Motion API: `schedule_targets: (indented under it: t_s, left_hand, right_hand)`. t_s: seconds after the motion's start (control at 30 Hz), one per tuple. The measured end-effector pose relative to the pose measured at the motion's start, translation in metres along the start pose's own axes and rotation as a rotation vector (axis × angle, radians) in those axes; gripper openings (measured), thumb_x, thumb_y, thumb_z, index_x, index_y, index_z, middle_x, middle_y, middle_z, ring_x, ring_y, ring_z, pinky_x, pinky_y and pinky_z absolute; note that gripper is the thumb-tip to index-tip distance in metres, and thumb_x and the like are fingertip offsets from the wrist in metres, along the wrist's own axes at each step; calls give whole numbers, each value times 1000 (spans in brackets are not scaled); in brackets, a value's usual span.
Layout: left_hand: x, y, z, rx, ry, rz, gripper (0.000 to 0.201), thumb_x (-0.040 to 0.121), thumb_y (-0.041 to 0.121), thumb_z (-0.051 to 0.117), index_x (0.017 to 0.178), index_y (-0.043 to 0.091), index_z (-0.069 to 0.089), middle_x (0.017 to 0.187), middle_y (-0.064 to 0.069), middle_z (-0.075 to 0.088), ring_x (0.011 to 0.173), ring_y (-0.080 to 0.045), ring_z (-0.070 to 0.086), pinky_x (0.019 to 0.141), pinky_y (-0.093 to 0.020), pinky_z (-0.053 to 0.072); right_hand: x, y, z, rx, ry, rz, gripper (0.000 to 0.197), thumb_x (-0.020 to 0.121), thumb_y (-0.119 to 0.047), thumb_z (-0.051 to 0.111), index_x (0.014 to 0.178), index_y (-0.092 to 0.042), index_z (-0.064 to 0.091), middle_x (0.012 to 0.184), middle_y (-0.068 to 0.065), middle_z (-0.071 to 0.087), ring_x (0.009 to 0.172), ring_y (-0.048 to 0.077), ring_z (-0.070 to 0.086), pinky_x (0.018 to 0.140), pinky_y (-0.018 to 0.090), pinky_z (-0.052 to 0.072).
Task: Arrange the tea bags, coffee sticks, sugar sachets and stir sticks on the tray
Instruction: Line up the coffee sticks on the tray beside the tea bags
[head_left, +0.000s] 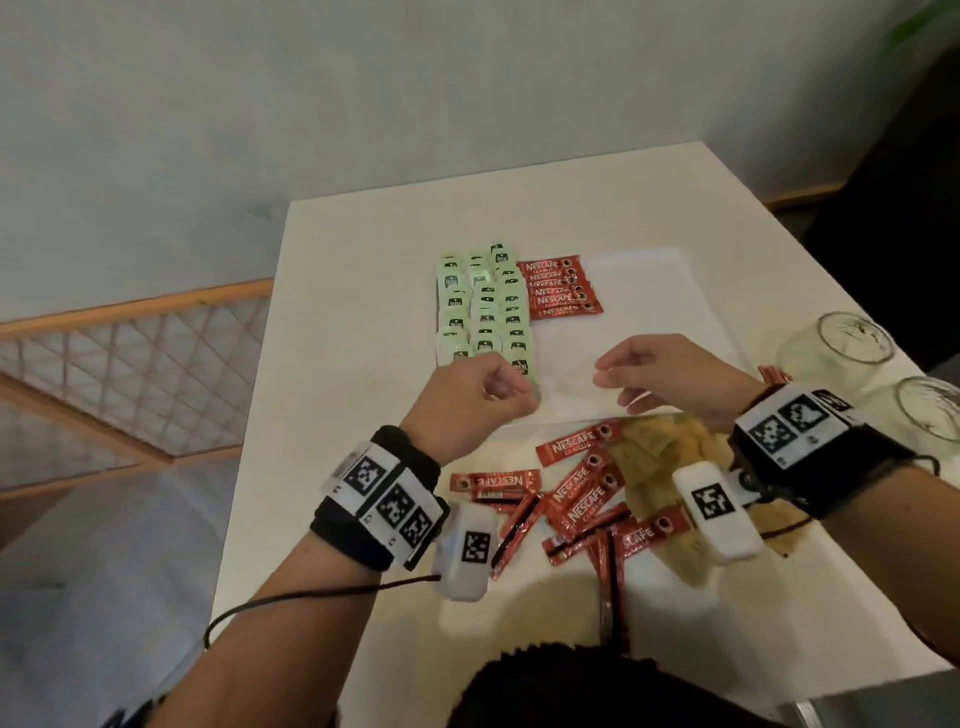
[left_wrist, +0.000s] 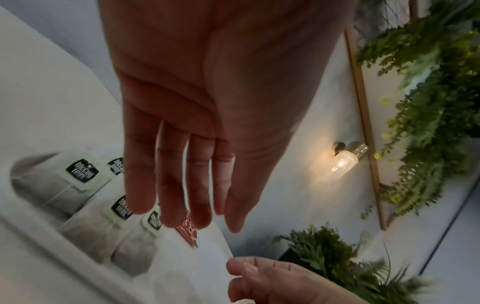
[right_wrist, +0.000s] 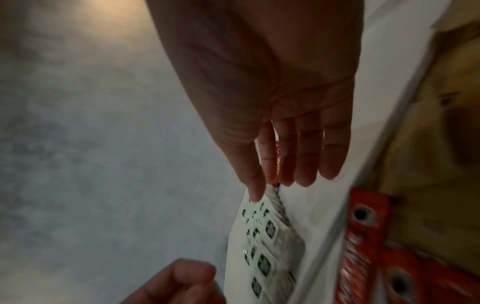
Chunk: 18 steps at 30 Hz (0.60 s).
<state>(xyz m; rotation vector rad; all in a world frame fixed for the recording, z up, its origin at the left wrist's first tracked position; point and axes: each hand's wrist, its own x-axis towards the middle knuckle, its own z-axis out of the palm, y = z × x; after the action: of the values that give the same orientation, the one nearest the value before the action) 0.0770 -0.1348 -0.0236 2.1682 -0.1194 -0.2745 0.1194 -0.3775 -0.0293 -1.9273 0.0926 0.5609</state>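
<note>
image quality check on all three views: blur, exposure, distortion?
Head view: soft overall, tea bags slightly blown out, table edges bowed by the wide angle. Left wrist view: left hand dark and backlit, wall lamp glaring, foliage smeared. Right wrist view: heaviest blur; right hand underexposed, loose coffee sticks streaked.

We take this for a café or hotel hospitality corner rather than a workshop. The white bench (head_left: 363, 249) carries a white tray (head_left: 649, 291) stocked with rows of tea bags (head_left: 483, 306) and Nescafé coffee sticks (head_left: 558, 288), and 2 upturned glasses (head_left: 836, 348) stand to the right of the tray. Beyond the bench we see a plain pale wall (head_left: 311, 104), a glowing glass wall lamp (left_wrist: 342, 164), trailing green plants (left_wrist: 428, 123) and a wooden lattice screen (head_left: 130, 364).
</note>
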Motion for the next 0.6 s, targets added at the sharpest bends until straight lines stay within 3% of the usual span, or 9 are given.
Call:
schedule_targets:
  t_s: [0.03, 0.1, 0.23, 0.33, 0.47, 0.6]
  left_hand:
    - [-6, 1, 3, 48, -40, 0, 15, 84, 32, 75, 91, 23, 66, 84, 12, 64, 70, 3, 58, 62, -11, 43]
    - [-16, 0, 9, 157, -125, -25, 24, 83, 33, 76, 100, 22, 64, 92, 11, 63, 80, -2, 59, 65, -12, 42]
    - [-32, -13, 21, 396, -265, -144, 65, 73, 44, 81, 126, 21, 50, 117, 2, 51, 106, -15, 50, 91, -31, 46]
    - [-41, -27, 33, 597, -289, -182, 85, 65, 56, 82, 132, 24, 41, 130, -3, 42, 121, -24, 40, 101, -39, 41]
    - [-48, -36, 46, 735, -208, -146, 77, 68, 61, 75, 127, 24, 42, 127, -3, 41, 119, -25, 38, 99, -39, 38]
    - [-44, -36, 49, 694, -195, -98, 45, 86, 48, 65, 118, 21, 48, 121, -4, 51, 113, -25, 46, 93, -37, 38]
  right_hand:
    - [-11, 3, 5, -13, -39, -13, 20, 83, -17, 75, 101, -10, 69, 85, 3, 68, 71, 14, 64, 66, 25, 56]
    - [-28, 11, 14, -68, -101, -34, 19, 82, -15, 75, 100, -11, 71, 79, -1, 67, 68, 11, 63, 61, 18, 51]
    - [-44, 27, 34, -143, -193, -39, 23, 79, -13, 78, 101, -19, 73, 100, 0, 70, 86, 15, 69, 69, 21, 56]
    - [-48, 34, 47, -417, -168, -108, 34, 80, -13, 77, 109, -30, 69, 110, -11, 64, 84, 5, 65, 66, 17, 53]
    - [-51, 40, 58, -702, -142, -235, 43, 80, -21, 77, 119, -33, 65, 115, -9, 51, 85, -1, 49, 73, 12, 37]
    - [-49, 45, 59, -723, -98, -230, 32, 79, -29, 78, 108, -35, 68, 110, -12, 48, 90, 0, 45, 77, 16, 34]
